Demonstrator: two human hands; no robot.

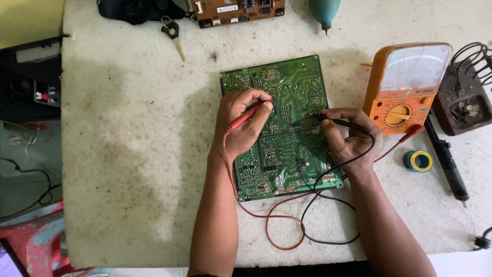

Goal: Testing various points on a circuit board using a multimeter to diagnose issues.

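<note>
A green circuit board [292, 87] lies solder side up in the middle of a white worktop [133, 143]. My left hand [241, 125] rests on the board's left part and pinches a red test probe [245, 117], tip down on the board. Over the board's right edge, my right hand [348, 138] grips a black test probe [338, 122], tip pointing left onto the board. Red and black leads [287, 225] loop across the table below the board. An orange analog multimeter [405, 87] stands just right of my right hand.
A soldering iron stand [464, 100] sits at the far right, a black desoldering pump [447, 159] and a roll of solder [417, 161] below the meter. A key [173, 36], a brown circuit board [238, 11] and a teal tool [324, 13] lie along the back edge.
</note>
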